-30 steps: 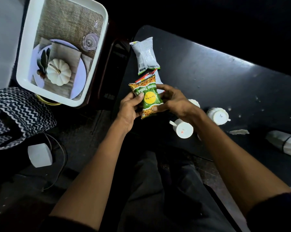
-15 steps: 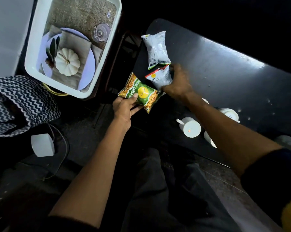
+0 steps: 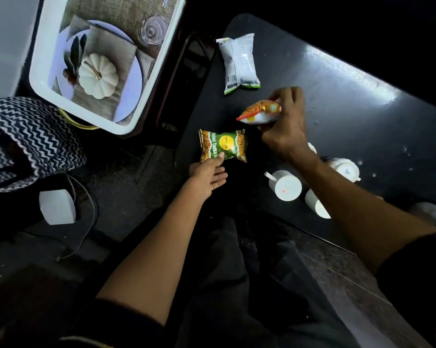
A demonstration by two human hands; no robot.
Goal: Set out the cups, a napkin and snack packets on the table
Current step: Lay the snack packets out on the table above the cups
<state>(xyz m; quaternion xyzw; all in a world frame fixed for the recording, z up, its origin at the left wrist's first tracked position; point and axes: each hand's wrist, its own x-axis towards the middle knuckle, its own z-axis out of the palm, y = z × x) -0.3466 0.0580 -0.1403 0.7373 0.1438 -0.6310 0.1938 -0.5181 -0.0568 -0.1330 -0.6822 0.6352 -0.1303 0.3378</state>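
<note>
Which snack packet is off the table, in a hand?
The orange-and-white snack packet, pinched in the right hand. The green-and-yellow packet lies flat under the left hand's fingertips; the white packet lies untouched.

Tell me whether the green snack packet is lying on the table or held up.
Lying flat on the table: the green packet faces up, left hand touching its near edge.

far cup point(image 3: 312, 147) mostly hidden, tray point(image 3: 40, 79) cropped
</note>
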